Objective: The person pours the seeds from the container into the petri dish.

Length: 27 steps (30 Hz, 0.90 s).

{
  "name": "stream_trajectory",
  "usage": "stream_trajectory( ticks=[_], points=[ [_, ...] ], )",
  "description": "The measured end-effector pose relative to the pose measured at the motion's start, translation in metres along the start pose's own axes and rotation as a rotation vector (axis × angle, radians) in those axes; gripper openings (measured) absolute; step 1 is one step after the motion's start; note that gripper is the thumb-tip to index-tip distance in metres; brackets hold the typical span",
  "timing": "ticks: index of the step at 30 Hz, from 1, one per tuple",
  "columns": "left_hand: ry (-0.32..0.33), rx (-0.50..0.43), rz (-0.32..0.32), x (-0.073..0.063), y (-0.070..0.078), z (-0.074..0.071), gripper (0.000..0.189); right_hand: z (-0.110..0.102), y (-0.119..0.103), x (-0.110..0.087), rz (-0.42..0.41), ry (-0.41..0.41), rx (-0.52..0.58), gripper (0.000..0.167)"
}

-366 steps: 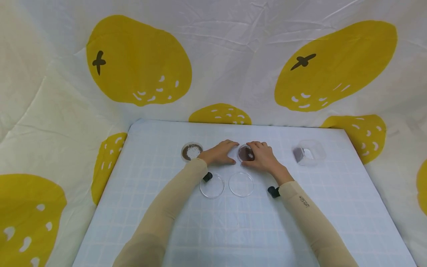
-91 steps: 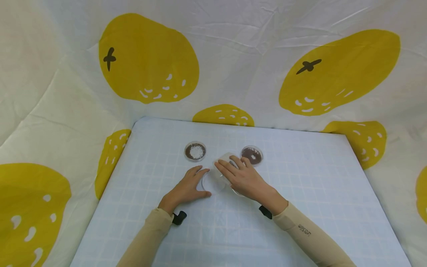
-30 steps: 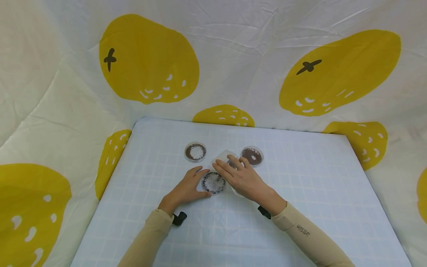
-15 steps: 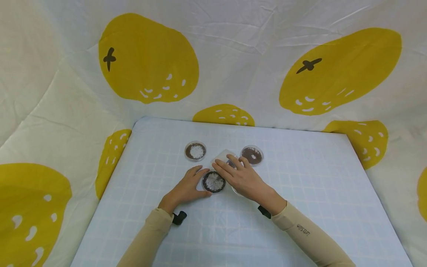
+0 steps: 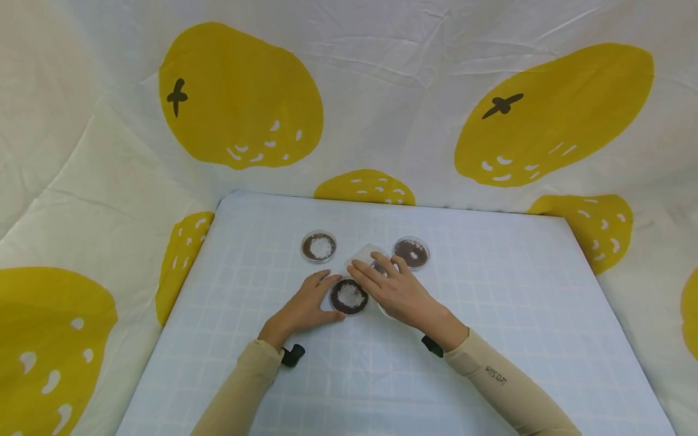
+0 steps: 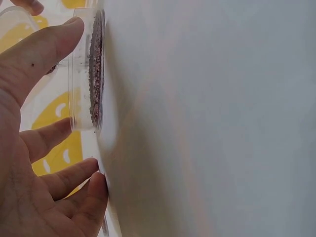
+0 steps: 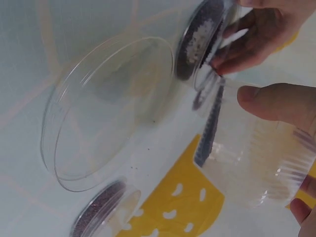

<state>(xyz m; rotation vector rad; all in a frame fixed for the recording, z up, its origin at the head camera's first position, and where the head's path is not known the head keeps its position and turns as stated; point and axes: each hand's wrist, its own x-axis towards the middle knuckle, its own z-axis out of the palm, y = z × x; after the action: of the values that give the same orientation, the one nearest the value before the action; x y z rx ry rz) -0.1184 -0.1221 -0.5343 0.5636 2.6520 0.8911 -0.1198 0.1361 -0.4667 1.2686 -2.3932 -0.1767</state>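
Note:
My left hand (image 5: 302, 309) holds a clear petri dish (image 5: 349, 297) on the table, thumb and forefinger at opposite sides of its rim. Dark granules ring a pale patch inside. From the side, in the left wrist view, a dark layer lies along the bottom of the dish (image 6: 96, 69). Gripped in my right hand (image 5: 400, 293) is a clear plastic tub (image 7: 247, 143), tipped towards that dish, with dark granules gathered along its lower side. Under the right hand stands a second petri dish (image 7: 81, 113), clear and without visible contents, mostly hidden in the head view.
Two more petri dishes stand farther back: the left one (image 5: 319, 247) has a white heap on brown, the right one (image 5: 411, 253) is mostly brown with white bits. A few dark specks (image 7: 148, 149) lie on the tablecloth. A lemon-print curtain (image 5: 382, 121) hangs behind.
Earlier, my hands were at the back dishes and the tub stood at the right. The right hand has since brought it over. Over three seconds dark granules have gathered in the left-hand dish.

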Motion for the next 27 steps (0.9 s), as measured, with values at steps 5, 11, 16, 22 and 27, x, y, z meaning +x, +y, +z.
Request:
stream_trajectory(
  ticks=[5, 11, 16, 22, 27],
  points=[
    [-0.001, -0.001, -0.001, 0.0009, -0.0009, 0.0006, 0.089, 0.0012, 0.0003, -0.0012, 0.004, 0.011, 0.003, 0.084],
    [0.001, -0.009, -0.003, -0.0006, -0.0005, -0.0002, 0.089, 0.0023, 0.0002, -0.0004, 0.01, 0.032, 0.013, 0.087],
    [0.005, -0.012, 0.0, -0.0015, 0.0003, -0.0009, 0.088, 0.0035, 0.0, -0.0004, 0.014, 0.031, 0.022, 0.089],
    [0.002, -0.007, -0.002, -0.0007, -0.0008, 0.0002, 0.089, 0.0073, 0.0008, -0.0011, 0.04, 0.032, 0.079, 0.091],
    [0.001, -0.015, -0.008, -0.0006, -0.001, 0.0003, 0.089, 0.0095, 0.0028, -0.0032, 0.08, 0.039, 0.18, 0.101]
  ],
)
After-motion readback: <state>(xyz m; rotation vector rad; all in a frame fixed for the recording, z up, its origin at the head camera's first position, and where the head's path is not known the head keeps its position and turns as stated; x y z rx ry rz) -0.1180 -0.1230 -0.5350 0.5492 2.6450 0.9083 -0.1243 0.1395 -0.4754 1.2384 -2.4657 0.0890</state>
